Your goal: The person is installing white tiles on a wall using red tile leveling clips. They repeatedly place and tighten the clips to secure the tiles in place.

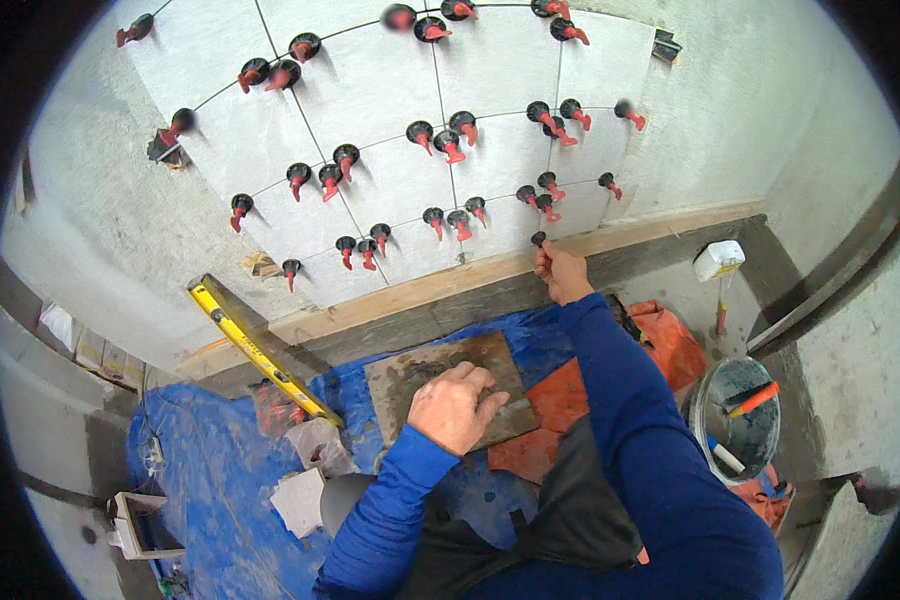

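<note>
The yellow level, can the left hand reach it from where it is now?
Probably yes. The left hand looks empty, and the lower end of the yellow level is off to its left. I see nothing standing between them; the plastic bag lies by that end.

Enclosure: pale grey walls, unfinished where exposed. Wall surface at left [90, 230]: rough, mottled plaster. Right wall [820, 120]: pale grey, meeting the front wall at a corner. A dark grey band [630, 258] runs along the base of the front wall. Floor covering: a creased, stained blue sheet [225, 500] at left and centre; an orange sheet [675, 340] at right. Bare grey floor [695, 290] is exposed near the right corner. Lighting: diffuse, with soft shadows
</note>
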Motion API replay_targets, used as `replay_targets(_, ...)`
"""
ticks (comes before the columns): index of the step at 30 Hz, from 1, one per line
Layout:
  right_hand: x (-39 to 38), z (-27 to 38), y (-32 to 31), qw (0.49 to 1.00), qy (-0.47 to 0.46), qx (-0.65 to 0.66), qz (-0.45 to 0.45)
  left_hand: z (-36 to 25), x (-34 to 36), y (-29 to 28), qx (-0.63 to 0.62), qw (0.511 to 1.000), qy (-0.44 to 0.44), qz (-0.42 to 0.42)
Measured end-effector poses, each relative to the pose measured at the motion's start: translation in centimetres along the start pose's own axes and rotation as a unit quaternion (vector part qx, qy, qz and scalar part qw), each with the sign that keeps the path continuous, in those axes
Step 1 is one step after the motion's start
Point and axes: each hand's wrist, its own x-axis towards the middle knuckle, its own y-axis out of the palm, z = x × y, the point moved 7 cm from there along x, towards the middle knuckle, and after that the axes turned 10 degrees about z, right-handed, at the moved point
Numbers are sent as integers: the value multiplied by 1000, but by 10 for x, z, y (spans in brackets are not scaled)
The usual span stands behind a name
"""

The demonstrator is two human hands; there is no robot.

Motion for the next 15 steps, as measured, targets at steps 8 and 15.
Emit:
replay_targets(8, -37, 40, 32, 616, -247, -740, -110, 3, -1, 0, 1, 1000, -9, 6)
replay_targets(15, -28, 25, 19, 691, -221, -680, -109, 2, -1, 3, 8, 1000, -1, 3)
